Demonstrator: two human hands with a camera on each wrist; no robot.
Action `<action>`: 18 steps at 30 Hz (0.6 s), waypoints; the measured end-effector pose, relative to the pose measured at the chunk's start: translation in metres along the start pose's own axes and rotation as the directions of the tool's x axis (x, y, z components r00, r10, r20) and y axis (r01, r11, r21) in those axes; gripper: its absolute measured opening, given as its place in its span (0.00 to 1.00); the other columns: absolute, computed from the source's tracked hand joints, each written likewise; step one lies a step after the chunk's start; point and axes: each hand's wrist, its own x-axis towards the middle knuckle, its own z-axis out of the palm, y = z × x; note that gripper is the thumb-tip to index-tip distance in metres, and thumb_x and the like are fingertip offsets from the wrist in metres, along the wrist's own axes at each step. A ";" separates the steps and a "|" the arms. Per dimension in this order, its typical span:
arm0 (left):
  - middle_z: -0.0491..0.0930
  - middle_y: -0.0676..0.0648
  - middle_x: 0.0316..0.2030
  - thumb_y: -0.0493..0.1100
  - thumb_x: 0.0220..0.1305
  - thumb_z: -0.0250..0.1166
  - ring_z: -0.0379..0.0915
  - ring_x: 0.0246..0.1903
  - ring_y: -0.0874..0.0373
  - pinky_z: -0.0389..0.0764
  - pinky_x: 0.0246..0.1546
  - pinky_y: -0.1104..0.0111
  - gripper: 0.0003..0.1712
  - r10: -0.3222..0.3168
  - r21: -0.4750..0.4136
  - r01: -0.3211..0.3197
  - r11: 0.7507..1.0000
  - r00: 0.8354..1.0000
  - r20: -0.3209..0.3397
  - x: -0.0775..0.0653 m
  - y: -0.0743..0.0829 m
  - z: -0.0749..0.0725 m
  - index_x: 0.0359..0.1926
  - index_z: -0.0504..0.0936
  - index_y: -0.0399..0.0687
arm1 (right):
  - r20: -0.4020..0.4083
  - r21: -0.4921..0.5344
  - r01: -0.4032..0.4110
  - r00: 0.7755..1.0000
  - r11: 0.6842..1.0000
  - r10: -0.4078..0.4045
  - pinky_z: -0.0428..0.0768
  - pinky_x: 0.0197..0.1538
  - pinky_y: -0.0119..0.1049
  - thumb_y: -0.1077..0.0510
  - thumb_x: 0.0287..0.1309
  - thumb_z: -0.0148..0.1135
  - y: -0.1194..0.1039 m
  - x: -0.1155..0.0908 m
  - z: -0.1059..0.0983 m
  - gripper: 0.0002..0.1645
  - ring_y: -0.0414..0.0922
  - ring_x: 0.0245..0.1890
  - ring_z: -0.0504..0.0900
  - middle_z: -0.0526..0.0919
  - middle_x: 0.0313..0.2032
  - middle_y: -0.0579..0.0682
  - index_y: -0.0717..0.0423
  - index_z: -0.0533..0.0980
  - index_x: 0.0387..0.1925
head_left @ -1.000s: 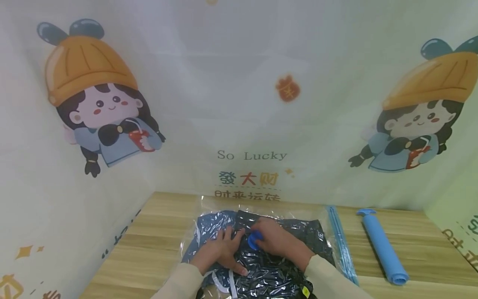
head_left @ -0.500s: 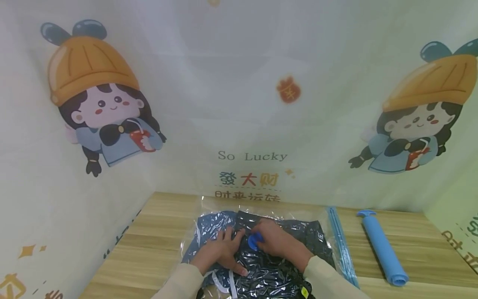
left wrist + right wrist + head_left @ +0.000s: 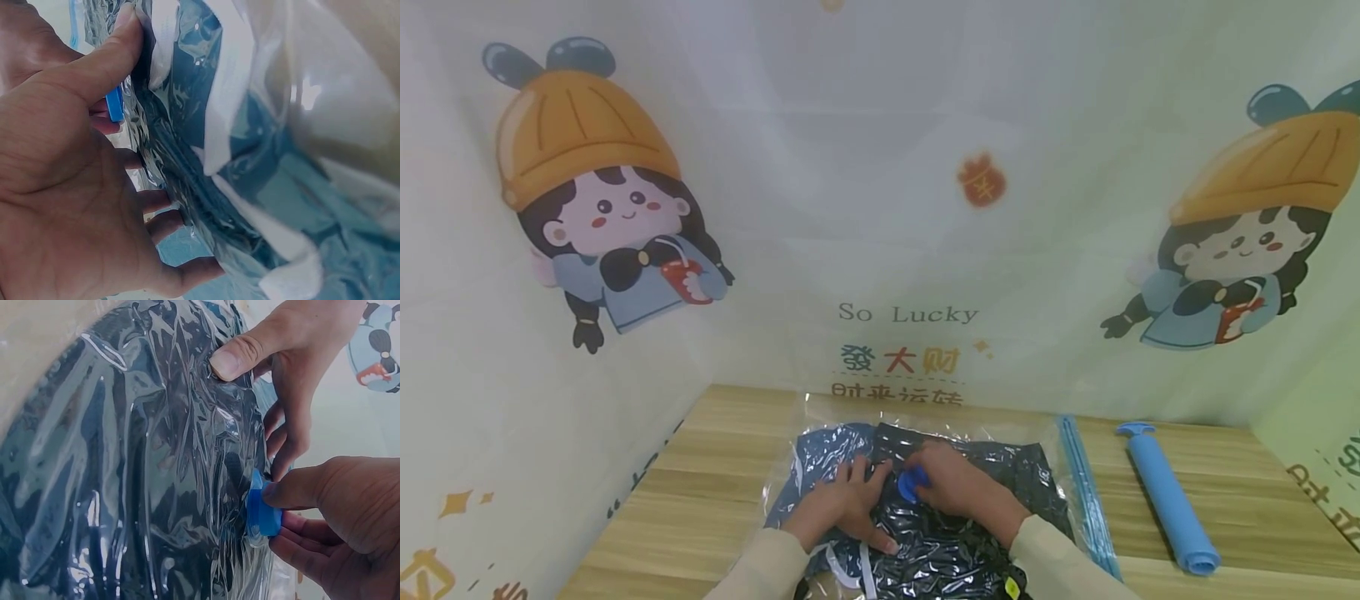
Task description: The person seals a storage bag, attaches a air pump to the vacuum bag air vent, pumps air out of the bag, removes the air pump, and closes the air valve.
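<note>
A clear vacuum storage bag (image 3: 925, 550) packed with dark and blue clothes lies wrinkled on the table. My left hand (image 3: 846, 504) rests on it with fingers spread; the left wrist view shows that hand (image 3: 75, 194) with its fingertips against the plastic. Just right of it, my right hand (image 3: 958, 479) pinches the blue valve cap (image 3: 912, 483) on top of the bag. In the right wrist view the thumb and fingers of the right hand (image 3: 350, 519) grip the rim of the valve cap (image 3: 262, 509). The cap's far side is partly hidden by the fingers.
A blue hand pump (image 3: 1172, 496) lies on the wooden table (image 3: 692, 467) to the right. Between it and the bag is a folded blue-edged plastic strip (image 3: 1088, 500). A printed cloth (image 3: 895, 208) hangs behind the table and along its sides.
The blue valve cap looks slightly turned between the right hand's fingers. The left hand and the bag stay where they were.
</note>
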 end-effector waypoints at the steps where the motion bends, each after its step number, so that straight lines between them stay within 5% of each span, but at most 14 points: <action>1: 0.54 0.34 0.71 0.73 0.41 0.78 0.51 0.70 0.30 0.60 0.57 0.27 0.70 0.001 0.001 -0.001 1.000 1.000 0.002 0.000 0.000 0.000 0.79 0.55 0.51 | 0.001 0.002 0.002 1.000 1.000 -0.002 0.80 0.41 0.38 0.67 0.50 0.75 0.000 0.000 0.000 0.15 0.45 0.34 0.78 0.85 0.35 0.53 0.66 0.84 0.41; 18: 0.55 0.34 0.70 0.72 0.41 0.78 0.53 0.69 0.32 0.62 0.57 0.28 0.70 0.001 0.009 -0.001 1.000 1.000 0.001 -0.004 0.004 -0.004 0.78 0.55 0.50 | 0.044 -0.057 -0.040 0.998 0.998 0.043 0.80 0.38 0.36 0.64 0.50 0.76 -0.003 0.003 0.003 0.13 0.42 0.31 0.77 0.81 0.31 0.49 0.63 0.85 0.39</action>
